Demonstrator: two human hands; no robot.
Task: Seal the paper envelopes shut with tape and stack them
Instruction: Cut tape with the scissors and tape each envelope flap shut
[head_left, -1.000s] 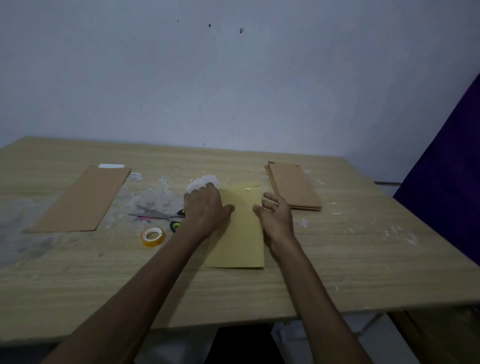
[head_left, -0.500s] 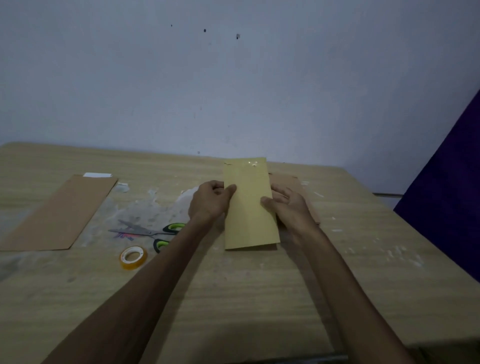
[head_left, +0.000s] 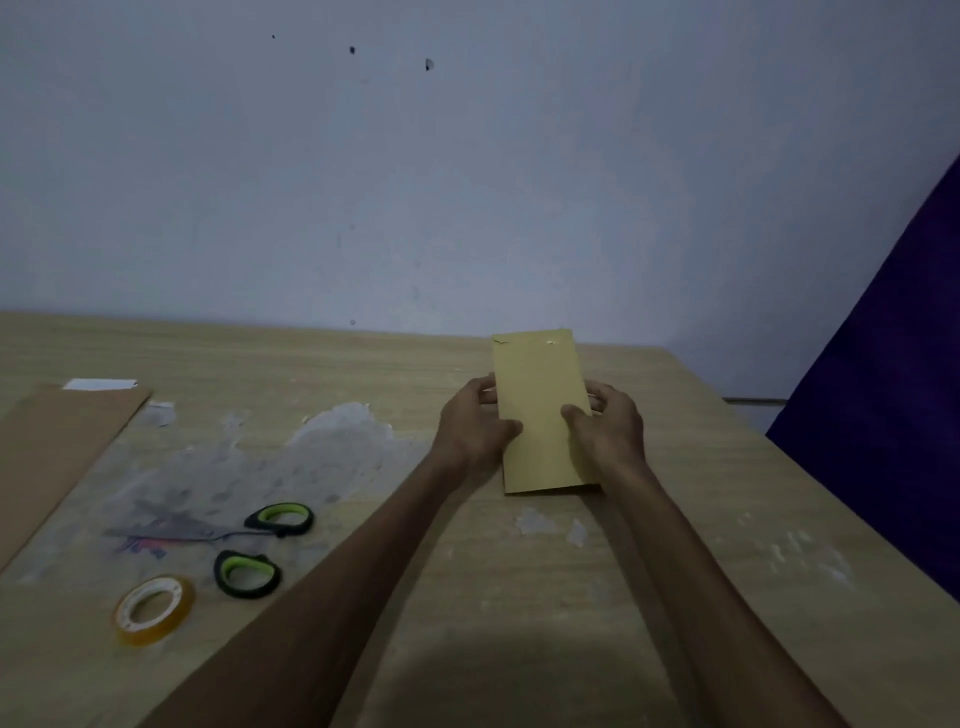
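Both hands, left (head_left: 475, 423) and right (head_left: 608, 428), pinch the envelope's (head_left: 540, 410) long edges, lifting it tilted, probably to stack it.

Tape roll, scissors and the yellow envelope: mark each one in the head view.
tape roll (head_left: 154, 611), head view, on its orange ring's near rim.
scissors (head_left: 248, 574), head view, on the nearer black and green handle loop.
yellow envelope (head_left: 540, 384), head view, on its bare upper face.

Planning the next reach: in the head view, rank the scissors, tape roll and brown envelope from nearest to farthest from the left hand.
From the left hand:
1. Scissors, lower left.
2. Tape roll, beyond them, nearer the front edge.
3. Brown envelope, far left.
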